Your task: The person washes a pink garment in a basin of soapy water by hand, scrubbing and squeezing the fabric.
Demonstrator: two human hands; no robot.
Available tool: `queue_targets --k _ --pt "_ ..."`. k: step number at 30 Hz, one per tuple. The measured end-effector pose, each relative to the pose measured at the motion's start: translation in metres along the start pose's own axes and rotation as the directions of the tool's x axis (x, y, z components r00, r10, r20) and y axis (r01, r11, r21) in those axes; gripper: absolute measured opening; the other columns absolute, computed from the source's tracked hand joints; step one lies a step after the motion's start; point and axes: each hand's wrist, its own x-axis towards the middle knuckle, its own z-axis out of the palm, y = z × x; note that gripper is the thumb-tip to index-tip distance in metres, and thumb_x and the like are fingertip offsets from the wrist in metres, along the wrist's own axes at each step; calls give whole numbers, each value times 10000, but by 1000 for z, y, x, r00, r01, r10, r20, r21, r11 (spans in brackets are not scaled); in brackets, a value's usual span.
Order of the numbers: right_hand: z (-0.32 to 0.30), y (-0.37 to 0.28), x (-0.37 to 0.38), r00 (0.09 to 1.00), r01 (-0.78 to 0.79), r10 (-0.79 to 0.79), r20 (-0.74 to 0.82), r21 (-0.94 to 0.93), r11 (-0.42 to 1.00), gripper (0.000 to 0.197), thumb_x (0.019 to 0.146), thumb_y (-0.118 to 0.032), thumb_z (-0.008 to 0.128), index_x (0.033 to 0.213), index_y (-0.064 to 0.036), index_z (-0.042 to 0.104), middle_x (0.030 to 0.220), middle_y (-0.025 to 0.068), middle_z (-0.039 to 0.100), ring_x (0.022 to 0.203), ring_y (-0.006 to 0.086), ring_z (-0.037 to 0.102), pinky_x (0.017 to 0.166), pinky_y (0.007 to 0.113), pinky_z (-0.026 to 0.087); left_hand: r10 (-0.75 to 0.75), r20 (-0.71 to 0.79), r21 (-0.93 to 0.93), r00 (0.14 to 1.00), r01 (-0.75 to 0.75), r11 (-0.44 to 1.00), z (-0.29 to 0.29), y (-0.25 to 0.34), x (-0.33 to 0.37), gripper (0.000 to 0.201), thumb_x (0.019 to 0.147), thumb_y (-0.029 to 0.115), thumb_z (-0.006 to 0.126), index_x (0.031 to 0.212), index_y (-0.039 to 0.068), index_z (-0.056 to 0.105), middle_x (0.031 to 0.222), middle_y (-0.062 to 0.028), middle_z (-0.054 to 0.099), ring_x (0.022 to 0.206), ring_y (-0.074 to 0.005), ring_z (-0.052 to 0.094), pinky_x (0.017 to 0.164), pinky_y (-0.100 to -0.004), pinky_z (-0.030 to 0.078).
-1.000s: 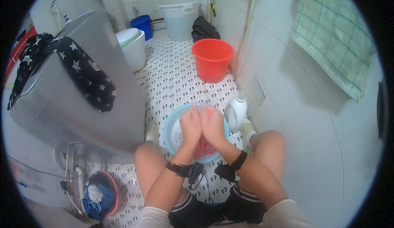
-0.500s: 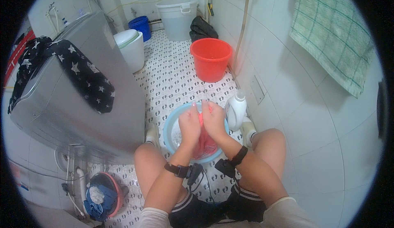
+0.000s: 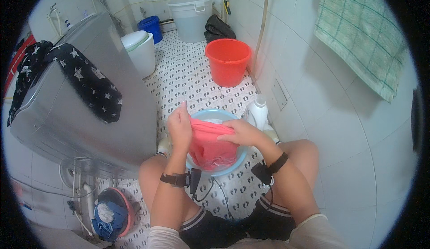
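A wet coral-pink cloth garment (image 3: 212, 144) is stretched between my two hands over a light blue basin (image 3: 244, 156). My left hand (image 3: 180, 125) is closed on its upper left edge, thumb pointing up. My right hand (image 3: 242, 132) pinches the upper right edge, fingers reaching inward. The cloth's lower part hangs down into the basin, where some whitish suds show behind it. Just right of the basin stands a white detergent bottle (image 3: 257, 112). What kind of garment it is cannot be made out.
A red bucket (image 3: 228, 65) stands beyond the basin near the tiled wall. On the left is a grey washing machine (image 3: 130, 114) with a black star-patterned cloth (image 3: 83, 78) over it. A pink-rimmed tub (image 3: 130, 213) holds blue clothes. A green checked towel (image 3: 358, 34) hangs at right.
My hands were close together with the cloth bunched between them. Now they have moved apart, left hand leftward and right hand rightward, and the pink cloth is spread open.
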Motion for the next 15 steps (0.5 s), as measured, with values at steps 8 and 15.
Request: queue_targets --k 8,15 --pt "-19 16 -14 981 32 -21 -194 55 998 178 954 -132 596 1069 -4 640 877 96 655 832 159 613 781 304 495 -40 545 215 837 -93 972 -3 21 -11 489 816 420 770 922 -29 608 766 -228 617 689 -305 595 696 -399 488" --pt "-16 2 -4 972 184 -147 -184 201 962 199 903 -80 570 1079 -18 640 985 183 651 934 313 633 862 375 489 66 840 87 538 -255 963 16 -29 -28 644 734 367 836 1262 87 598 1093 -194 700 992 -343 675 926 -410 515"
